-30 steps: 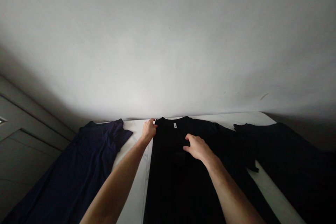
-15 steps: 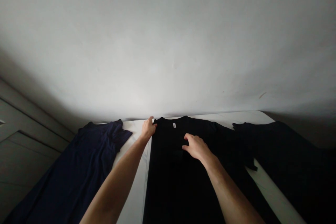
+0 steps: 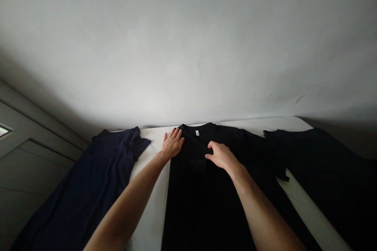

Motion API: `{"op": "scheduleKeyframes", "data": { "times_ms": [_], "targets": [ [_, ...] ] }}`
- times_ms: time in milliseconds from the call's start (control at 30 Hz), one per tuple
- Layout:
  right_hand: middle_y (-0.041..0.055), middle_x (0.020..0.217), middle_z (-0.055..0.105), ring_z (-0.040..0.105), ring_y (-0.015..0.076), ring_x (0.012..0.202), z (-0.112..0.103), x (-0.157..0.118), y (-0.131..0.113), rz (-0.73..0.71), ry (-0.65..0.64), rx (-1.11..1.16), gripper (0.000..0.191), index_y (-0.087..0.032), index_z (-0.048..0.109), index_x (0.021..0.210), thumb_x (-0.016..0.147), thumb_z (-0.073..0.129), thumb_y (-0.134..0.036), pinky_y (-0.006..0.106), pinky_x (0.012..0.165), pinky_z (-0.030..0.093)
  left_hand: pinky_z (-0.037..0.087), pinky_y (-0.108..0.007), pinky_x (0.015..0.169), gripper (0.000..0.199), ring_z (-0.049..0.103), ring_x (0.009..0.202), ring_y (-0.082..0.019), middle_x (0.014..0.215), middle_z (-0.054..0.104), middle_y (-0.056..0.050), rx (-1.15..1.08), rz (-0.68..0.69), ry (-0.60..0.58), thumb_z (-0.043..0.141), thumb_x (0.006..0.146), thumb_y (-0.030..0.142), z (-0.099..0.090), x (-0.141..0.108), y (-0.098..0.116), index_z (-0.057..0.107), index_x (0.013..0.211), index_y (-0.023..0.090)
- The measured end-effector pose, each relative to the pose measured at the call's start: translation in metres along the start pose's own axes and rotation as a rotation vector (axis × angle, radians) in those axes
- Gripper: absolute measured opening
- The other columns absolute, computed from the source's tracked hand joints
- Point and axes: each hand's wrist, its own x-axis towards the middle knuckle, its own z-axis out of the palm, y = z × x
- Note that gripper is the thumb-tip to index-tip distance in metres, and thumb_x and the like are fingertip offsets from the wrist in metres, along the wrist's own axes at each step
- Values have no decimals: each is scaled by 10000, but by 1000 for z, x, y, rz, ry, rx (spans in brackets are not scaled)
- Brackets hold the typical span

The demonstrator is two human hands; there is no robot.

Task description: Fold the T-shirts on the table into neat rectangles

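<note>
Reaching forward from the bottom of the view, two bare forearms lead to the hands, which both work at the top of a long-sleeved black cotton T-shirt [image 3: 203,208] lying flat on a white tabletop [image 3: 150,211]. The left hand [image 3: 172,145] is wide open, palm down, its fingers spread on the bare white surface, with the fingertips at or just beside the shirt's left edge near the collar. The right hand [image 3: 221,156] rests on the chest just below the neckline, its fingers curved in a narrow shape over a dark fold of cloth; against the black fabric, I cannot tell whether it is gripping the fold or only pressing on it. The work in hand appears to be settling this upper part of the shirt. A small white neck label [image 3: 197,133] shows inside the collar. Left of the shirt lies a navy-blue garment [image 3: 85,180], and right of it a black garment [image 3: 324,176], both spread out and apart from it. Beyond them rises a plain white wall [image 3: 188,47], with grey panelling [image 3: 35,172] at far left.
</note>
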Motion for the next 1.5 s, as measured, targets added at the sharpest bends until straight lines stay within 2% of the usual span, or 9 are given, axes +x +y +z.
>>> {"op": "scheduleKeyframes", "data": {
  "times_ms": [233,333,533,733,900,1100,1267,1367,1500],
  "targets": [
    [113,1157,713,678,277,1073,-1,0,0,-21,-4,-9,333,-231,638,1160,873,693,-390,321,821,459,218,-608,1196,532,248,1515,-338,1638,297,-154,-21,-126,8,323,1059,363,-25,-11,3,328,1551,162],
    [116,1165,710,672,272,1088,-2,-1,-3,-28,-10,-29,331,-220,634,1175,896,671,-394,317,835,461,210,-580,1213,556,199,1534,-314,1656,258,-131,-15,-79,4,380,1044,355,-34,-67,20,302,1567,181],
    [165,1191,698,675,294,1086,-29,-25,-27,-33,63,-152,375,-176,589,1276,959,580,-376,355,863,487,185,-592,1227,598,203,1537,-276,1654,282,-57,3,130,-85,429,1019,423,-27,-237,53,268,1583,302],
    [136,1268,686,653,265,1151,-60,-73,-83,-395,217,-192,357,-185,582,1321,1018,423,-289,366,964,477,225,-628,1203,531,234,1526,-284,1644,291,-80,48,-48,-24,328,1052,344,-26,-299,57,310,1567,218],
    [156,1296,678,628,271,1215,-9,-112,-96,-651,-76,-283,368,-147,662,1253,1011,417,-275,367,1028,457,298,-586,1187,539,295,1504,-295,1612,355,-112,45,-77,23,390,1032,357,-14,-348,70,370,1543,186],
    [199,1646,207,163,316,1536,74,-140,-76,-689,-116,-280,726,-60,291,1569,1019,325,-532,538,1225,155,313,-598,1176,517,378,1465,-302,1560,448,-117,26,-154,144,384,1021,327,-5,-413,85,423,1517,186],
    [204,1657,152,79,329,1547,78,-145,-79,-674,-36,-305,817,-71,262,1583,991,303,-633,564,1227,67,529,-385,994,353,674,1133,-238,1208,726,-106,-387,-299,329,422,1011,349,-11,-469,103,711,1167,220],
    [218,1656,142,57,335,1548,78,-149,-84,-709,8,-315,852,-57,272,1578,981,296,-665,549,1230,51,576,-322,797,329,720,847,-226,903,758,-83,-715,-534,255,537,948,477,-1,-500,111,735,883,222],
    [235,1644,176,117,352,1539,86,-157,-87,-679,-78,-319,888,-51,258,1581,972,259,-698,542,1227,102,544,-442,956,601,678,1106,-355,1128,748,-142,-1112,-846,191,773,685,614,17,-505,114,711,1077,163]
  ]
}}
